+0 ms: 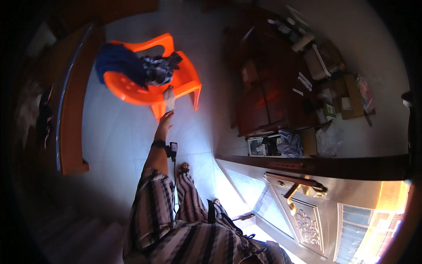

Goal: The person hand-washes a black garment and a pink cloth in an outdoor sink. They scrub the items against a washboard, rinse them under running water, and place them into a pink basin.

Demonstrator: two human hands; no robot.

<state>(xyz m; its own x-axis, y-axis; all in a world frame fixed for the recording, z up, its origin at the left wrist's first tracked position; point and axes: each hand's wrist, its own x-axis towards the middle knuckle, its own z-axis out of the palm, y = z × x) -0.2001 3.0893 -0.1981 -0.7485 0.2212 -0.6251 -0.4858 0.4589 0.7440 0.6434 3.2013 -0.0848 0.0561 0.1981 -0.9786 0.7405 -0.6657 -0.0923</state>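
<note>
My left hand (pixel 165 123) reaches out over the tiled floor, its fingers stretched forward and the thumb apart. Just beyond the fingertips is a small, blurred, pale cloth-like item (pixel 169 98), in front of the chair's arm; whether it touches the hand or the chair I cannot tell. The orange plastic armchair (pixel 188 71) carries a crumpled dark patterned cloth (pixel 159 70) on its seat and a navy cloth (pixel 120 62) over its left side. On my left wrist sits a black strap with a small device (pixel 172 149) and a cable. My right hand is out of view.
A metal door (pixel 310 194) with a gold lever handle (pixel 291 199) stands at lower right. Beyond it is a dark red wooden cabinet (pixel 254 110) with boxes and papers. A clear plastic bag (pixel 329 140) lies nearby. Brown wooden furniture (pixel 73 132) lines the left.
</note>
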